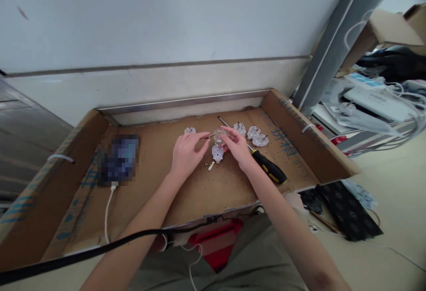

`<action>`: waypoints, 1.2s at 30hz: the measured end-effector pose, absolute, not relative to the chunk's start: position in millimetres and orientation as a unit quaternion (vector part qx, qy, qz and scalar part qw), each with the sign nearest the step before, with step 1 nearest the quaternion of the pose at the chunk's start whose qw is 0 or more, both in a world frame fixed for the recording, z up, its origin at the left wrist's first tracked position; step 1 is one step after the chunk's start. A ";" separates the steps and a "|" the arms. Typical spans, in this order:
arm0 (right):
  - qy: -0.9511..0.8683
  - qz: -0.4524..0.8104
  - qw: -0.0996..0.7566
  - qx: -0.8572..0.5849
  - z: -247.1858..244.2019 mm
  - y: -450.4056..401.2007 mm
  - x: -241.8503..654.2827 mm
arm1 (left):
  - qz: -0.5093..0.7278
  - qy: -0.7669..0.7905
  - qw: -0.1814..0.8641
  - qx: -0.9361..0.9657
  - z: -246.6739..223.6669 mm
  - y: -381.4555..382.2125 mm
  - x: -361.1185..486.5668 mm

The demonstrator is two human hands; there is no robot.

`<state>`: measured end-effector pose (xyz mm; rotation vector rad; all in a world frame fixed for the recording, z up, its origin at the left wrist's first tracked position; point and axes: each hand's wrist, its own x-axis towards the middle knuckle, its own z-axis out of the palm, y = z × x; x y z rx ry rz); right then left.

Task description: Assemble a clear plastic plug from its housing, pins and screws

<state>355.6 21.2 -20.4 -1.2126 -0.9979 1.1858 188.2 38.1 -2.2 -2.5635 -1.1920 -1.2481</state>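
Observation:
In the head view, my right hand (234,144) grips a clear plastic plug housing (218,136) over the cardboard. From the other side, my left hand (189,151) pinches a small thin metal pin (211,136), its tip pointing at the housing. Just under my fingers lies a translucent plug half (218,153), close to a small cream-coloured strip (211,166). Another plug part (189,129) rests behind my left hand and is partly hidden by it. Past my right hand sit more clear plug parts with pins (260,139) and one more plug part (239,127).
A black and yellow screwdriver (273,169) lies beside my right forearm, and a thin metal rod (224,122) behind my right hand. Cardboard walls (299,140) edge the work surface. A blurred-out device (118,160) with a white cable (107,215) is at left. A black cable (133,236) crosses in front.

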 end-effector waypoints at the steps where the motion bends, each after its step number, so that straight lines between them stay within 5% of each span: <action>1: -0.420 0.506 0.552 -0.513 -21.2 21.7 356.0 | -0.396 -0.378 0.030 -0.836 -2.2 37.3 189.3; 36: -0.401 0.562 0.531 -0.491 -15.8 14.9 355.6 | -0.307 -0.334 0.077 -0.888 -5.6 27.3 196.7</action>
